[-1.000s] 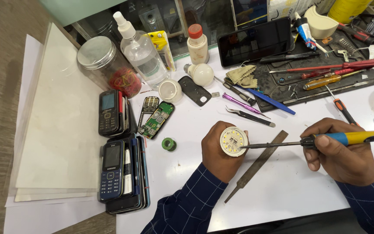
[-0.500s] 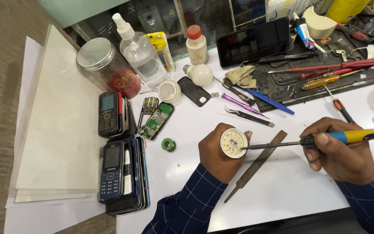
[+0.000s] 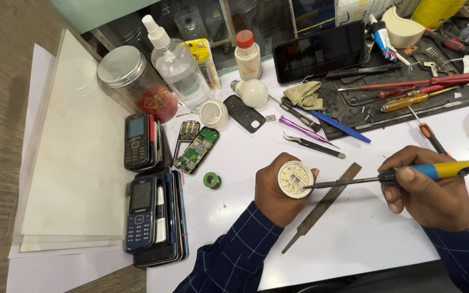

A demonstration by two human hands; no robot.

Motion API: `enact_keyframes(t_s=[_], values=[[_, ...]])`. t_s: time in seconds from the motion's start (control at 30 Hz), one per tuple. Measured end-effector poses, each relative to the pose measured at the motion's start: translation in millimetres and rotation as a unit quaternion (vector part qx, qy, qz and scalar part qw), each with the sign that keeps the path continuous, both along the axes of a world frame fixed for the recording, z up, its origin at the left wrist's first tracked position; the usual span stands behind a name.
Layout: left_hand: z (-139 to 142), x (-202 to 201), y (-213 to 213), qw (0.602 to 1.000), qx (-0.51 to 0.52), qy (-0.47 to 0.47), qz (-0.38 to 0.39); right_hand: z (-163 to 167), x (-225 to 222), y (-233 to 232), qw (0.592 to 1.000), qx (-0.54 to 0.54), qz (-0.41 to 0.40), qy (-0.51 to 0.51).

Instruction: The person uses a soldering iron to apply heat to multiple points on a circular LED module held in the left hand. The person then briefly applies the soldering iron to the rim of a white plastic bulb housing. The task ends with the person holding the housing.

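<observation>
Partly out of frame, soldering iron (image 3: pixel 403 174); bulb base (image 3: pixel 295 179) behind left fingers (image 3: pixel 270 187).

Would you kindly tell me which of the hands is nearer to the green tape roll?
Left. The left hand, holding the round LED board, sits just right of the green tape roll; the right hand is far beyond.

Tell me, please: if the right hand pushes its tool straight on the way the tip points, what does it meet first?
The right hand aims the soldering iron leftward; its tip is at, probably touching, the round LED board held by the left hand.
</observation>
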State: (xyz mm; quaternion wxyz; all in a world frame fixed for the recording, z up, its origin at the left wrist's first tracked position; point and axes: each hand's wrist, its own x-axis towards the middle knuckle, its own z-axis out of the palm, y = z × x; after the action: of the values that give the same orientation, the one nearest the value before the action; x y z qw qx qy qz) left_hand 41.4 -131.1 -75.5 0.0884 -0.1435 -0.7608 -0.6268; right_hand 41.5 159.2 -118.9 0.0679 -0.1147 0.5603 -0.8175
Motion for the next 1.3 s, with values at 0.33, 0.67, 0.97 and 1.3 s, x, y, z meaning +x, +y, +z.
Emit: enact_keyframes(t_s=[0.33, 0.67, 0.97, 1.3], values=[[6.3, 3.6, -32.5, 1.000, -0.015, 0.018, -0.003, -2.2, 0.8, -26.1, 0.999, -0.025, -0.025, 0.008], [-13.0, -31.3, 5.2, 0.999, -0.025, 0.034, -0.008, -24.0, -34.7, 11.9, 1.000, -0.004, -0.015, 0.002], [-37.9, -59.0, 26.4, 0.999, -0.018, 0.020, -0.019, -47.8, -63.1, 32.7, 1.000, 0.016, -0.018, -0.002], [-35.1, -60.2, 26.1, 0.999, -0.015, 0.010, -0.038, -45.7, -62.8, 32.9, 1.000, 0.007, 0.003, 0.003]])
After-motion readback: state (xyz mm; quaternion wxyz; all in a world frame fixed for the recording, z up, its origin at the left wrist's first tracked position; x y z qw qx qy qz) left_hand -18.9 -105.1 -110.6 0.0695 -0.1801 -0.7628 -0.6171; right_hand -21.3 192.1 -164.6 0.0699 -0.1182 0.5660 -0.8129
